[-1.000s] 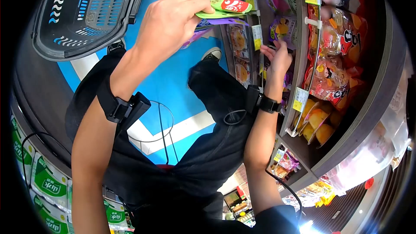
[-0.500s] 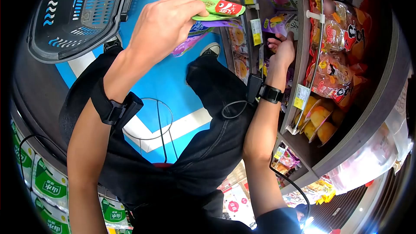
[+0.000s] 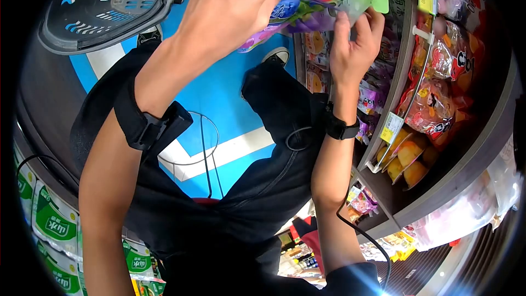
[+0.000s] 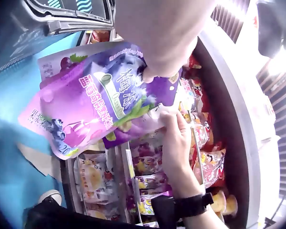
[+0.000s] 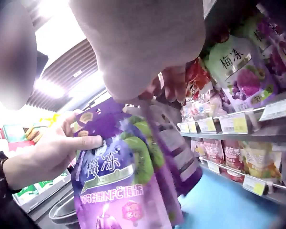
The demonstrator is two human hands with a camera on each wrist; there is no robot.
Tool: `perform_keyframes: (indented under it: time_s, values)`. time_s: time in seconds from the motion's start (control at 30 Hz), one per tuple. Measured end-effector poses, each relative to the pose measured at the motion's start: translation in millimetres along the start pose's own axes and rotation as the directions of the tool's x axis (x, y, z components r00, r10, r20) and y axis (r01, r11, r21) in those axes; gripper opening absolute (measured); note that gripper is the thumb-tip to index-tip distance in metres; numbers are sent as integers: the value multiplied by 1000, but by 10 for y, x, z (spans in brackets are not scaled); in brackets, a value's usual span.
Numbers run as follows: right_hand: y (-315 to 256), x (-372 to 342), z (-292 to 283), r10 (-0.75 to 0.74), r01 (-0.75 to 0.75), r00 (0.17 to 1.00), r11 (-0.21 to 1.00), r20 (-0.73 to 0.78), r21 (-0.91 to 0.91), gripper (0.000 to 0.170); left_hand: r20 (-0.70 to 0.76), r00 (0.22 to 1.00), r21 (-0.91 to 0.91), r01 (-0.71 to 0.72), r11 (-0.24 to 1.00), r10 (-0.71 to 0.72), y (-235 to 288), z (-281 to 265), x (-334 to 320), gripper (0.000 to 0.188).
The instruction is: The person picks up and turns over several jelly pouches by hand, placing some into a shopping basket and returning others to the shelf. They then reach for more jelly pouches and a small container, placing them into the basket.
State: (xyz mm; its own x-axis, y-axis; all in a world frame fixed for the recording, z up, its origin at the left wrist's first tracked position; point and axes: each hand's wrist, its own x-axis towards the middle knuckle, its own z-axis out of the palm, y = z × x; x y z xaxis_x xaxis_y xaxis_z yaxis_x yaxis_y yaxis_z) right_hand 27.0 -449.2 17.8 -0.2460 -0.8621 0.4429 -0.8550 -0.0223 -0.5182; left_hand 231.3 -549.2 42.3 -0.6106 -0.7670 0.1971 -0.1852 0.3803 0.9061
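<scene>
Curving up the right side of the head view, the dark shelf unit (image 3: 467,165) has flat, smooth boards and holds glossy, crinkled snack bags (image 3: 433,111). Well apart from the shelf unit, across the blue floor (image 3: 200,90), stands a hard plastic basket (image 3: 82,50) with wavy slots. Between them, near the shelf unit's front, hang several soft, shiny pouches (image 4: 88,107), purple, lilac and green, flat-faced, with printed fruit and Chinese lettering. They lie directly under the fingers of the left hand (image 3: 233,11), which grips their gathered tops, thumb pressed on the front film. The right hand (image 3: 356,49), on the shelf unit's side, has its fingers bent and pinches an edge of the bunch. Small, stiff price tags (image 3: 391,127) line the shelf unit's edges
</scene>
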Motion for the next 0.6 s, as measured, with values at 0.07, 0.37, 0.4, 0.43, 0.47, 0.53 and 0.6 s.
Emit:
perform_keyframes:
  time_s: [0.07,0.37,0.4,0.43,0.47,0.53,0.6]
  values:
    - [45,-31,7,93,-88,995,982,-21,167,12,34,995,-90,98,991,-95,86,-69,17,41]
    - [49,-40,42,367,-388,920,792,141,471,17,128,983,-88,-122,989,132,-259,44,-23,18]
    - [61,-54,43,368,-411,911,762,188,500,17,129,986,-96,-93,991,105,-246,45,-21,18]
    - [66,-71,32,389,-460,887,687,250,562,18,34,993,-77,-106,991,109,-225,59,-9,16]
    - [72,-83,23,390,-485,872,607,295,630,19,18,996,-86,-90,992,92,-210,47,-3,16]
    - [44,-78,23,373,-507,853,428,365,748,22,-15,998,-104,-55,993,53,-129,-8,15,15]
    - [21,-77,26,352,-518,838,280,416,808,23,-65,992,-38,-111,993,108,-115,-14,18,13]
